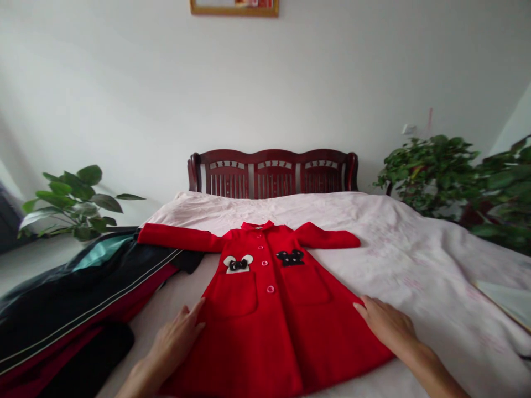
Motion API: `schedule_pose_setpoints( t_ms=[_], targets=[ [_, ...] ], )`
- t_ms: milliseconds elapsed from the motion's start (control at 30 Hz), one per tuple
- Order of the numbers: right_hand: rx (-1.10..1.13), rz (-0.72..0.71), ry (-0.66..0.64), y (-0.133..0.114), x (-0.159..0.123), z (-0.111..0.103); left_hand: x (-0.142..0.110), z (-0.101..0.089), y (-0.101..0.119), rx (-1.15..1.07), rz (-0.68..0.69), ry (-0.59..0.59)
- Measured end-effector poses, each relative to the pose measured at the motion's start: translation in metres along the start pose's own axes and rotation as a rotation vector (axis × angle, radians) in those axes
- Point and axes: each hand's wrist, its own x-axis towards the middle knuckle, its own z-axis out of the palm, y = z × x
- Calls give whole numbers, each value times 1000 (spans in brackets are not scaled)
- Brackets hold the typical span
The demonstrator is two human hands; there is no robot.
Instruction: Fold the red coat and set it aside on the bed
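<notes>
a red coat (269, 309) lies spread flat, front up, in the centre and lower middle of the frame, sleeves stretched out to both sides, on a pale pink bedsheet (415, 249). the left hand (176, 337) rests flat at the coat's lower left edge, fingers (194, 312) extended and loose, touching the fabric, gripping nothing. the right hand (385, 323) lies flat on the coat's lower right edge, fingers (363, 307) straight, pressing rather than clasping. dark garments (70, 298) are heaped in the lower left. a dark wooden headboard (271, 174) stands above centre, with leafy plants (77, 202) at the left and right edges.
</notes>
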Motion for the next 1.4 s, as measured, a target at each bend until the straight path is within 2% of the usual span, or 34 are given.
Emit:
schedule_pose_setpoints(
  t_ms=[67,167,267,333,400,500,567,667,833,933,1033,1167,1233,1300,1400],
  targets=[
    [-64,-46,98,-14,9,-9,7,-7,25,172,13,34],
    [-15,-173,204,-57,27,-20,31,-9,70,200,155,139],
    [60,-347,204,-108,45,-19,60,5,102,174,341,176],
    [100,-468,149,-128,57,-14,73,17,108,178,414,151],
    [124,-502,61,-130,70,-5,80,27,105,168,428,125],
    [144,-354,-5,-110,86,8,83,25,91,114,457,96],
    [162,-270,21,-96,92,17,87,12,82,77,464,65],
    [172,-239,65,-88,93,25,104,-15,70,70,392,69],
    [144,-237,109,-92,90,30,156,-55,52,106,294,233],
    [160,-235,105,-91,90,31,185,-65,42,137,289,292],
    [190,-228,100,-88,89,30,203,-61,30,176,268,270],
    [231,-230,109,-87,87,27,206,-46,10,226,170,207],
    [248,-232,111,-88,87,26,203,-45,2,247,130,191],
    [249,-228,107,-88,87,27,200,-53,-4,265,88,187],
    [245,-226,113,-87,88,30,195,-83,-17,289,-24,223]
  ],
)
